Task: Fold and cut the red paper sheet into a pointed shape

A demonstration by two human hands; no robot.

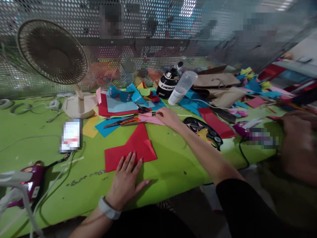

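Note:
My left hand (126,181) lies flat with fingers spread on the lower edge of a folded red sheet (135,145), which has a pointed flap standing toward the back. My right hand (167,117) reaches across to the pile behind it, fingers curled together. Beside those fingers are a pink strip (151,119) and black-handled scissors (143,109); whatever the fingers hold, if anything, is hidden. Orange-handled scissors (130,121) and other slim tools rest on a blue piece (106,127) just behind the red sheet.
A fan (80,102) and a phone (71,135) stand left. A purple glue gun (32,181) lies front left with cables. Behind are a black bottle (165,84) and a clear bottle (183,87). At right are a black patterned mask (215,135) and another person's arm (297,142).

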